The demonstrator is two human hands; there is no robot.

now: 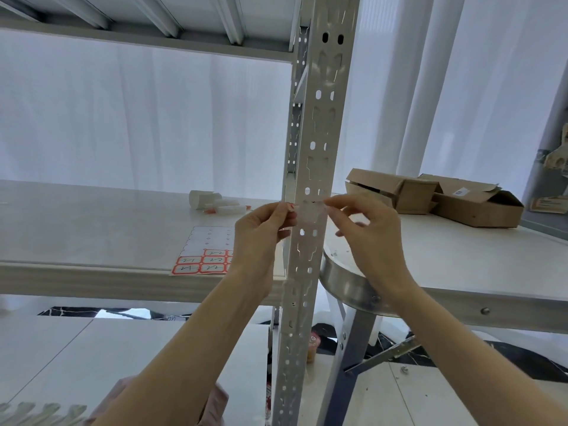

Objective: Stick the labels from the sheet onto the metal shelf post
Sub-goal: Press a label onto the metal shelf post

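A white perforated metal shelf post (319, 118) runs up the middle of the view. A small label (310, 208) is stretched across the post's front at hand height. My left hand (264, 232) pinches its left end and my right hand (368, 232) pinches its right end, one on each side of the post. The label sheet (203, 253) lies on the shelf board to the left of the post; red-bordered labels with handwriting fill its near rows, and its far rows are bare backing. My left hand hides part of the sheet.
A white shelf board (92, 229) spans the left. Rolled white paper and markers (215, 204) lie behind the sheet. Open cardboard boxes (430, 195) sit on the table at right. A round metal rim (347, 284) juts beside the post. Another shelf (138, 26) is overhead.
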